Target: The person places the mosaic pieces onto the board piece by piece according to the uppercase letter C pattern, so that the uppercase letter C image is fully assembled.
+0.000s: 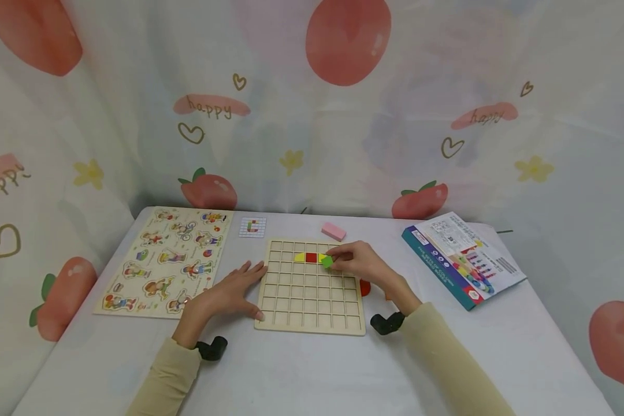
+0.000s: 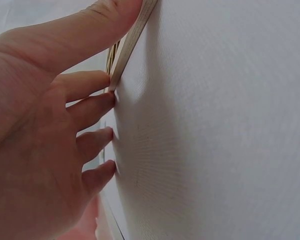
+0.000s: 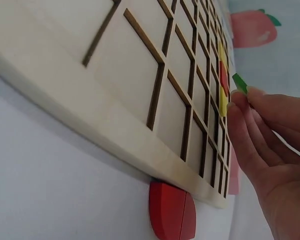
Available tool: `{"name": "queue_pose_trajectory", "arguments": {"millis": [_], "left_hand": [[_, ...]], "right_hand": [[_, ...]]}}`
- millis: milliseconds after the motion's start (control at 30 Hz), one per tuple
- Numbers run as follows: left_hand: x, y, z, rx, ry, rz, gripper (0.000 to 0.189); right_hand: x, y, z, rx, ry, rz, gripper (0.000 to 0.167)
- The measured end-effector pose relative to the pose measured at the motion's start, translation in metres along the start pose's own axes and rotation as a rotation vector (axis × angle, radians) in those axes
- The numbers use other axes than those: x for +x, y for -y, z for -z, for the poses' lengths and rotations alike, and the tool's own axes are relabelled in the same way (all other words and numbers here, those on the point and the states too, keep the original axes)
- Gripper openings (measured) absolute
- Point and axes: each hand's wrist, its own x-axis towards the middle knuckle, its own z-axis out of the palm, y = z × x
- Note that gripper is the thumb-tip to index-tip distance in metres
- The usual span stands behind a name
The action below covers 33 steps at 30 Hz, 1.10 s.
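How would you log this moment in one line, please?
left hand: touching pale wooden grid board; right hand: pinching flat green piece; board: red square between yellow pieces

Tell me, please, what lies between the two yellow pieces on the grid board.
A red piece lies between the two yellow pieces; the head and right wrist views show it.

Soft, muted light in head view; left wrist view dimmer, soft-edged shadow on white tabletop (image 2: 235,125).

Board (image 1: 309,305): pale wood grid, lying flat.
Red piece (image 1: 311,257): square, between yellow pieces (image 1: 300,257).
Green piece (image 1: 327,262): pinched by right hand (image 1: 363,263), above board.
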Motion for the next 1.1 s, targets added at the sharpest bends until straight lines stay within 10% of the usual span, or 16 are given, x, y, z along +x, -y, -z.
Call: {"name": "queue_pose_trajectory", "arguments": {"millis": [1100], "left_hand": [[0.001,0.002,0.000,0.003,0.005,0.006,0.108]], "right_hand": [[0.033,0.032,-0.034,-0.074,0.074,0.178,0.026]]}}
